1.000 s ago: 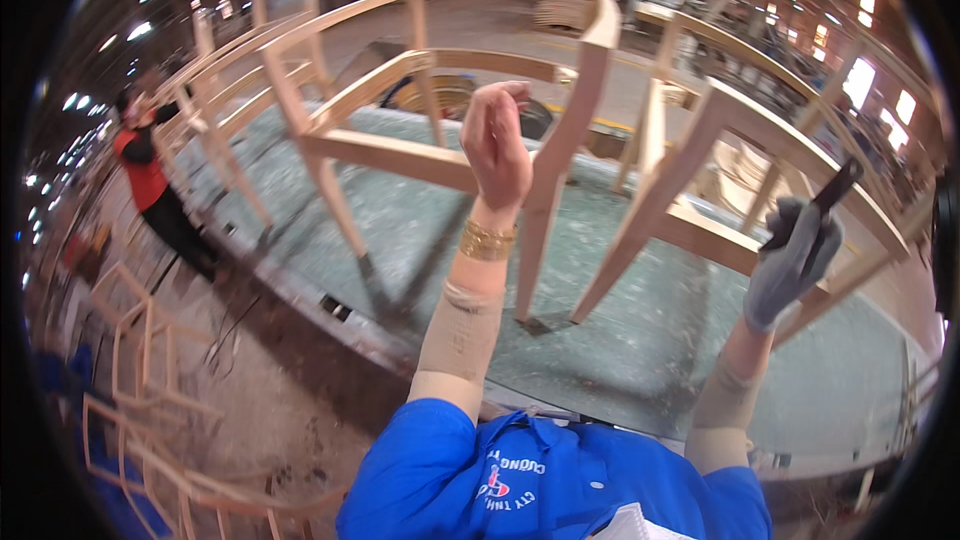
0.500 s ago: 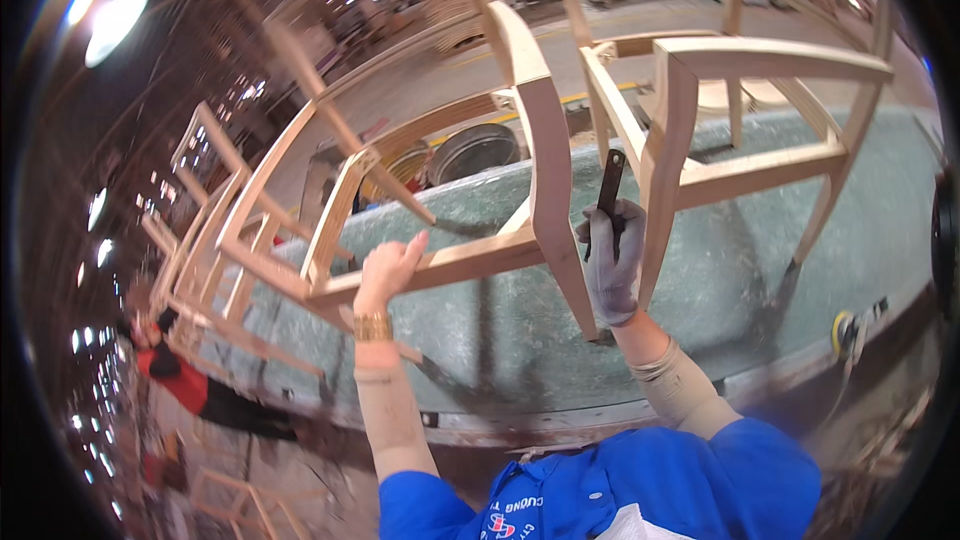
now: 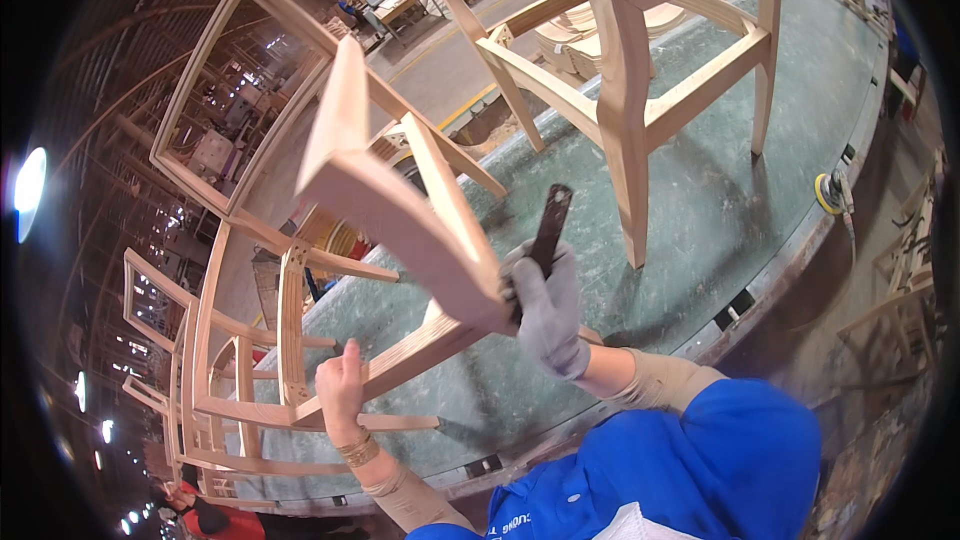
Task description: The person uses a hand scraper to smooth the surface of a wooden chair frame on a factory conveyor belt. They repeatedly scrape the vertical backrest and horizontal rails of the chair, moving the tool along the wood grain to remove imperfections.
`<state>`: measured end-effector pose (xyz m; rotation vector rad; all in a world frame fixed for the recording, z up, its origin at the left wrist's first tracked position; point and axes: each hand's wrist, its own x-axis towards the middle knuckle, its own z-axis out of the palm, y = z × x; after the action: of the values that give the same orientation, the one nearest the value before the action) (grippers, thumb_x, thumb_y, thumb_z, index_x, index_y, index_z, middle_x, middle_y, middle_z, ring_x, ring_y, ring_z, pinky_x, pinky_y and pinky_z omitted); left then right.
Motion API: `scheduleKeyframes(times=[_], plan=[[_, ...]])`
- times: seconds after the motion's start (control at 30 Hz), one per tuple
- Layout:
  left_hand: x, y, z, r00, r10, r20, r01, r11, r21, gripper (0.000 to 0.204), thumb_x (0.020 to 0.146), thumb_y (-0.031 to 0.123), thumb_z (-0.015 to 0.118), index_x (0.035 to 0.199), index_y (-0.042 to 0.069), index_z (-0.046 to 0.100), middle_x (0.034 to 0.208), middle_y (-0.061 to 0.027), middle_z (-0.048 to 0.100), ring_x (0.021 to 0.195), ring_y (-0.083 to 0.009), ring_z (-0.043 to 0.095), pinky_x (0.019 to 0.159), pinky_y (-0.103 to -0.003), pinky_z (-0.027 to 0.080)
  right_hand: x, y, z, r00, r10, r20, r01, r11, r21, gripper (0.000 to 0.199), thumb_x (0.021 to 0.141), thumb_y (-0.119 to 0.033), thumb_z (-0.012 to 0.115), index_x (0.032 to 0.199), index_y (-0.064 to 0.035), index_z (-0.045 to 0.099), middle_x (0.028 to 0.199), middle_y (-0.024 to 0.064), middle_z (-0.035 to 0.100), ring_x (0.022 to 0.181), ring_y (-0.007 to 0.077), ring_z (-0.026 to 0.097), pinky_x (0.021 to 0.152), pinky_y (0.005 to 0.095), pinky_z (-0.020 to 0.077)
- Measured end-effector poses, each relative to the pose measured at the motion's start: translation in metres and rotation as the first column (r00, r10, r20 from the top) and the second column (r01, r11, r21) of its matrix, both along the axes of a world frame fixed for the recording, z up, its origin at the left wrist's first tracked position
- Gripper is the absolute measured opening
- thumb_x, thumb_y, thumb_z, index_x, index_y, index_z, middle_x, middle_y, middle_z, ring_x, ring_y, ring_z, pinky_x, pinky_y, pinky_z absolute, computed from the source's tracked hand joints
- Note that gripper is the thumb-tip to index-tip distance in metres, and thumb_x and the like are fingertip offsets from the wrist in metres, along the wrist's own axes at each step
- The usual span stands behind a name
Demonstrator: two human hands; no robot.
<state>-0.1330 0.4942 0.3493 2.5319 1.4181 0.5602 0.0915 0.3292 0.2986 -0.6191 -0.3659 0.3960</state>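
Chair frame [image 3: 400, 210] tilted, in both grips: left hand [image 3: 340, 390], right hand [image 3: 545, 305].

Chair frames [image 3: 400, 210] — perhaps three — one file [image 3: 548, 225]

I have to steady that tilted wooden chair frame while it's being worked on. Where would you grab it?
Probably the lower side rail of the tilted chair frame, from below and the near side, where the left hand already grips. It is a slim straight bar, clear of the gloved right hand and its dark tool.
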Motion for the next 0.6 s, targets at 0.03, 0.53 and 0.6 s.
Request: scheduleKeyframes(times=[0.03, 0.53, 0.6], plan=[[-0.005, 0.003, 0.001, 1.0, -0.009, 0.02, 0.009, 1.0, 0.008, 0.064, 0.095, 0.045, 0.043, 0.06, -0.006, 0.059, 0.05, -0.0208, 0.051, 0.048, -0.033, 0.054, 0.054, -0.042, 0.041, -0.008, 0.002, -0.001, 1.0, 0.014, 0.026, -0.017, 0.992, 0.121, 0.019, 0.096, -0.011, 0.049, 0.109, -0.0011, 0.04, 0.089, 0.0055, 0.055, 0.073, 0.0071, 0.051, 0.066, 0.0231, 0.0453], [-0.032, 0.011, -0.016, 0.909, -0.358, 0.211, 0.307, 0.921, 0.24, 0.045, 0.081, 0.044, 0.059, 0.08, -0.001, 0.063, 0.076, -0.0163, 0.061, 0.075, -0.0333, 0.06, 0.067, -0.043, 0.044, 0.09, -0.045, -0.016, 0.985, 0.112, 0.134, -0.06, 0.937, -0.343, 0.016, 0.095, -0.017, 0.053, 0.102, -0.0031, 0.049, 0.068, 0.0015, 0.052, 0.051, 0.0055, 0.045, 0.045, 0.02, 0.0359], [-0.066, 0.006, -0.018, 0.985, -0.174, -0.01, 0.173, 0.972, 0.158, 0.044, 0.077, 0.046, 0.064, 0.073, 0.002, 0.065, 0.068, -0.0164, 0.059, 0.069, -0.0337, 0.06, 0.063, -0.042, 0.044, 0.086, -0.028, -0.026, 0.966, 0.203, 0.161, -0.129, 0.916, -0.38, 0.015, 0.094, -0.018, 0.053, 0.099, -0.004, 0.049, 0.069, -0.0009, 0.047, 0.054, 0.004, 0.041, 0.046, 0.019, 0.0333]])
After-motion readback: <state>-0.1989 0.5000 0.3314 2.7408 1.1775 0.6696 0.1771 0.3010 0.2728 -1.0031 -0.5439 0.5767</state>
